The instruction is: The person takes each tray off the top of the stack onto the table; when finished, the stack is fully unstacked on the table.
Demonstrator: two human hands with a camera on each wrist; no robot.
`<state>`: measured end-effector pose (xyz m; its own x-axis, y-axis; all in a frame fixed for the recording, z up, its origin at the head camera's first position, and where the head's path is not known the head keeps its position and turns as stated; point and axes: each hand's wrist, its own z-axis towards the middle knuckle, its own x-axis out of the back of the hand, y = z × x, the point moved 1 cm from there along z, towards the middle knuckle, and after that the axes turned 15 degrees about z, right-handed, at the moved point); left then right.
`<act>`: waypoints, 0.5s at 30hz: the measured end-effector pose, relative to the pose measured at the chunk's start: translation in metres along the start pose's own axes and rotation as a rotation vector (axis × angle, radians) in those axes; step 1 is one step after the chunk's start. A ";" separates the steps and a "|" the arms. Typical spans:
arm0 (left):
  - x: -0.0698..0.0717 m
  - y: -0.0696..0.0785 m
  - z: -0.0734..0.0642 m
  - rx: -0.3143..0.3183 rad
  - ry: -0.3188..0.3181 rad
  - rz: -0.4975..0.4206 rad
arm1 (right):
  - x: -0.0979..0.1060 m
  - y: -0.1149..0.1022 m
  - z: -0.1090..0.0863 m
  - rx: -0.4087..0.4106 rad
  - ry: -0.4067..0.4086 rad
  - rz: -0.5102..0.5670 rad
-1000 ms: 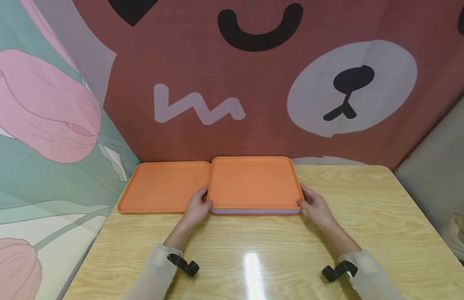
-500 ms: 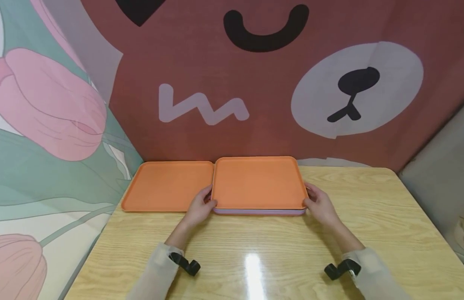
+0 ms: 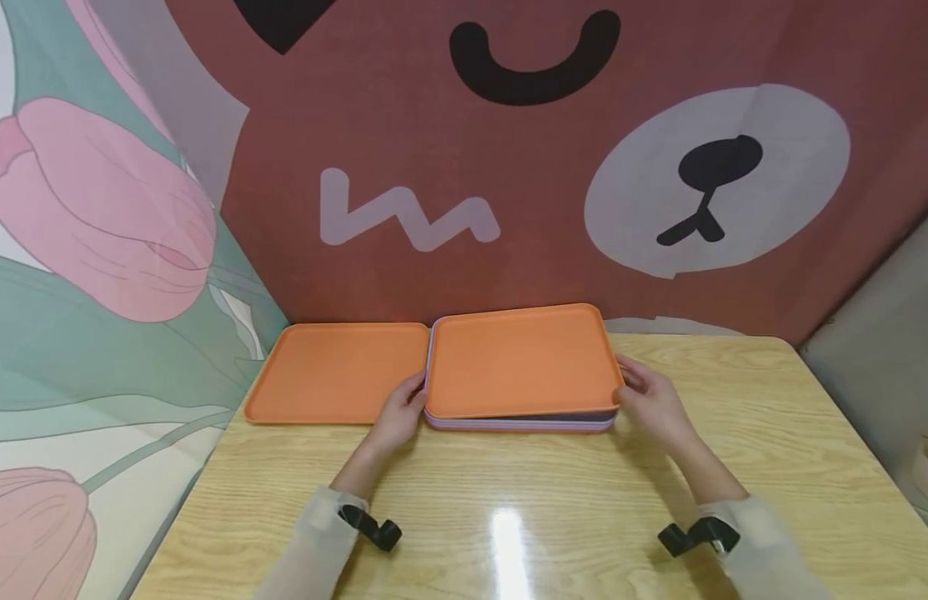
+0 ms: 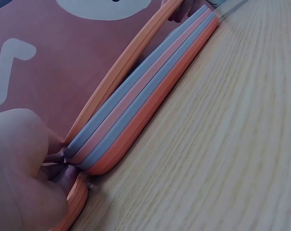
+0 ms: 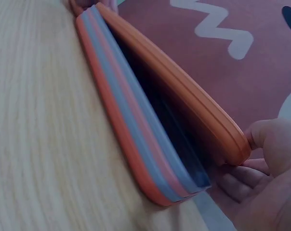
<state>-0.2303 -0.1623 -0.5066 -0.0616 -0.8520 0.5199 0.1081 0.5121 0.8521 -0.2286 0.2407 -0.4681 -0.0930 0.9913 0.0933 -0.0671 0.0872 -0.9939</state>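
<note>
The top orange tray (image 3: 524,360) is tilted, its right side raised off the stack of trays (image 3: 519,425) under it. That stack shows bluish-lilac, pink and orange-red edges in the left wrist view. My right hand (image 3: 654,406) pinches the raised tray near its front right corner, thumb above and fingers beneath. On the other side, my left hand (image 3: 396,412) grips the stack's front left corner, thumb against the lower trays' edges. The raised tray's left edge still rests low on the stack, close by the left fingers. A dark gap (image 5: 169,115) shows between tray and stack.
Another orange tray (image 3: 336,371) lies flat to the left of the stack, partly behind my left hand. The wood-grain table (image 3: 464,492) meets a wall hanging (image 3: 433,283) with a cartoon bear right behind the trays. A grey wall (image 3: 876,283) runs along the right.
The top orange tray lay level on the stack; its right side has now come up, lifted by my right hand. The right hand moved slightly right and up; the left hand stayed at the corner.
</note>
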 end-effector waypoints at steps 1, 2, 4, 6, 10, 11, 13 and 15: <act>0.000 0.000 0.000 0.001 0.002 -0.002 | 0.001 -0.002 -0.001 -0.005 -0.005 0.021; 0.000 -0.001 0.000 -0.005 0.003 -0.001 | 0.001 -0.004 -0.001 -0.012 -0.012 0.058; 0.000 -0.001 -0.001 -0.001 0.004 -0.009 | 0.001 -0.007 -0.002 -0.032 -0.031 0.151; 0.001 0.000 -0.001 -0.004 0.007 -0.001 | 0.000 -0.008 -0.003 -0.056 -0.055 0.267; 0.001 -0.001 -0.001 -0.010 0.005 0.009 | -0.003 -0.003 -0.006 -0.080 -0.086 0.445; 0.001 -0.002 0.000 -0.016 0.006 0.012 | -0.003 -0.001 -0.007 -0.083 -0.092 0.478; 0.000 -0.004 0.001 -0.025 0.007 0.007 | -0.004 0.003 -0.009 -0.082 -0.106 0.537; -0.001 -0.005 0.001 -0.029 0.013 0.000 | -0.004 0.006 -0.010 -0.078 -0.120 0.605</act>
<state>-0.2322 -0.1640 -0.5107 -0.0487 -0.8537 0.5185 0.1364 0.5085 0.8502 -0.2184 0.2381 -0.4749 -0.2036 0.8496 -0.4866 0.1047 -0.4753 -0.8736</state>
